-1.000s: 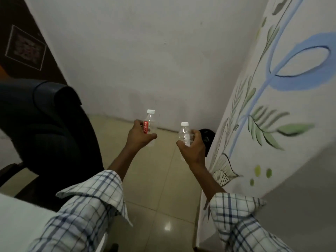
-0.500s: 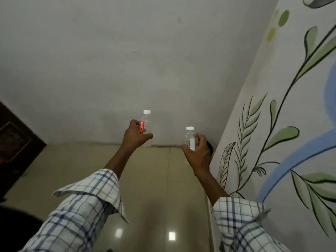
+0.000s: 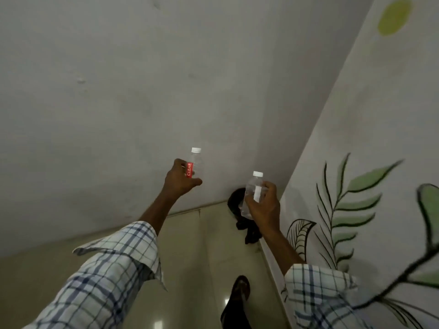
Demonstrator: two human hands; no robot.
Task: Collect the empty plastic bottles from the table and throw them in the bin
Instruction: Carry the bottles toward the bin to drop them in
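Head view, left hand: your left hand (image 3: 179,182) is wrapped around the labelled bottle (image 3: 195,162), fingers closed on its lower half, the red label showing against your palm.
Head view, labelled bottle axis: it stands close to upright, white cap up, held out in front of the plain grey wall (image 3: 118,91).
Head view, right hand: your right hand (image 3: 262,205) is closed around the clear bottle (image 3: 253,189), gripping the body from the right side.
Head view, clear bottle axis: it tilts slightly, cap up and leaning toward the right, base pointing down and a little left.
Head view, bin: the dark bin (image 3: 234,198) sits on the floor (image 3: 202,257) in the corner where the grey wall meets the painted wall (image 3: 356,162); most of it is hidden behind your right hand and the clear bottle, so you cannot see its opening clearly.
Head view, key relation: the bin lies below and just beyond your right hand, and down to the right of your left hand; your right hand is the nearer one.
Head view, judgement: you are probably best served dropping the clear bottle first, then swinging the left hand rightward toward the corner.
Head view, foot: your sandalled foot (image 3: 240,288) is on the floor short of the bin.
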